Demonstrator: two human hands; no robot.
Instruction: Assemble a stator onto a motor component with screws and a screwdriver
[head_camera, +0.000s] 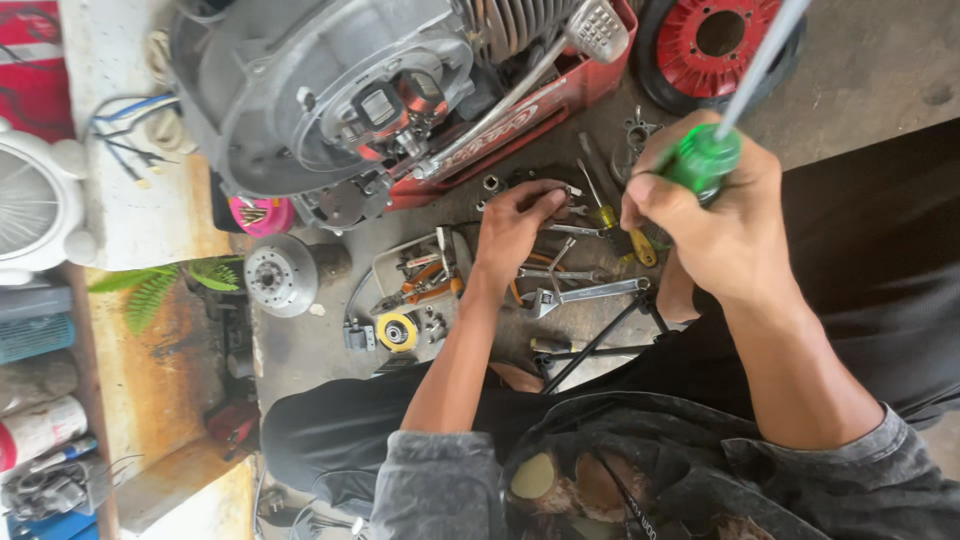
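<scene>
- Sorting through loose tools: left hand (515, 225) is palm-down in the tool pile, fingers curled over small metal bits; can't tell if it has pinched one or is only feeling about.
- Right hand (725, 225) closed round the green handle of a screwdriver (705, 160); shaft runs up and away to the top-right edge of the view, tip out of frame.
- Engine (340, 100), grey casing w/ round side opening uncovered, coil parts showing inside; sits beyond the left hand, resting on a red tray (560, 100).
- Flywheel-like disc (282, 275) off the engine, lying on the floor left of the left hand. Judged: strip-down partly done, cover side open, disc off; rest of engine looks assembled.
- Adjustable wrench (590, 293) just below the left hand, betw. the two wrists.
- Yellow-handled screwdriver (625, 235) betw. the hands, close to right-hand knuckles.
- Orange-grip pliers (425, 283) in a small tray, just left of the left wrist.
- Red wheel hub (720, 40) beyond the right hand, apart from it.
</scene>
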